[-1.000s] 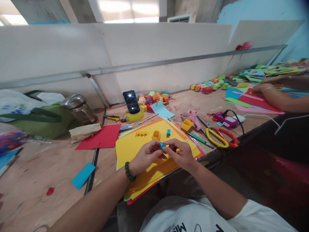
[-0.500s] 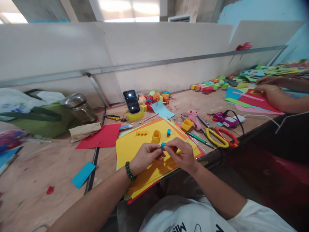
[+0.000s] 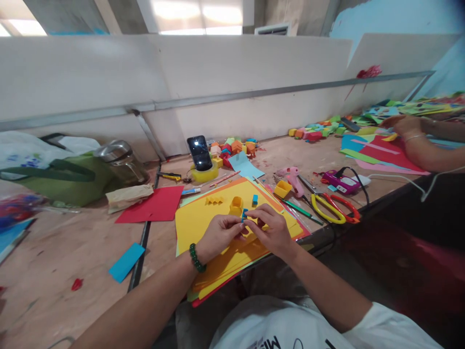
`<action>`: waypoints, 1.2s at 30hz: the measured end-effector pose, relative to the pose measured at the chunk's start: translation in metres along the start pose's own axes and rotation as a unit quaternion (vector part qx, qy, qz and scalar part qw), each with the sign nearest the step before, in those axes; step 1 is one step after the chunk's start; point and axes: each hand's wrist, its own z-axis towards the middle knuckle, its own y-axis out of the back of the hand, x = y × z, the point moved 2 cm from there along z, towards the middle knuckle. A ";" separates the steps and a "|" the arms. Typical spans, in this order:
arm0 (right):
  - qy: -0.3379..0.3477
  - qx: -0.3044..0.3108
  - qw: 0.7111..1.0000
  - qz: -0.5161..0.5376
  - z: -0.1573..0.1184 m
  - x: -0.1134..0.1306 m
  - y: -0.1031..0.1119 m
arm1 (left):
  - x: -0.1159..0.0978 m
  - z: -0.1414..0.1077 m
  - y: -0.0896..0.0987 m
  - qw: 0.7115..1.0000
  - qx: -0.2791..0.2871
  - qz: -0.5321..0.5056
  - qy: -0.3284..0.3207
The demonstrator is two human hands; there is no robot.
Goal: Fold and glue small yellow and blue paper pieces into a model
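Observation:
Between my fingertips is a small folded piece of blue paper point(image 3: 244, 214). My left hand point(image 3: 224, 233), with a green bead bracelet at its wrist, pinches it from the left. From the right, my right hand point(image 3: 269, 227) grips the same piece; the fingers partly hide it. Both hands are just above a stack of yellow paper point(image 3: 196, 232). Behind them on the stack lie a yellow paper box point(image 3: 236, 205), a small blue paper block point(image 3: 255, 199) and a zigzag-folded yellow strip point(image 3: 214, 200).
At right lie a yellow paper cup point(image 3: 282, 188), a green pen point(image 3: 303, 213), yellow-and-red-handled scissors point(image 3: 329, 208), a pink glue gun point(image 3: 294, 180) and a purple power strip point(image 3: 341, 181). A phone point(image 3: 199, 152) leans on a tape roll point(image 3: 204, 173). A co-worker's hands point(image 3: 405, 127) work at far right.
The blue piece between my fingers has been turned to stand more upright, and my right fingers have shifted slightly. The co-worker's hand has lifted a little from the paper.

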 end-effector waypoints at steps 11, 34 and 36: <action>-0.037 0.033 0.996 0.070 0.005 0.000 0.002 | 0.001 -0.001 -0.003 0.997 -0.005 0.061 -0.036; 0.210 0.046 0.962 -0.171 -0.003 0.007 -0.004 | 0.003 -0.001 -0.004 0.997 -0.012 -0.077 0.023; 0.211 0.041 0.962 -0.171 -0.003 0.007 -0.003 | 0.000 -0.002 -0.003 0.998 -0.012 -0.063 0.024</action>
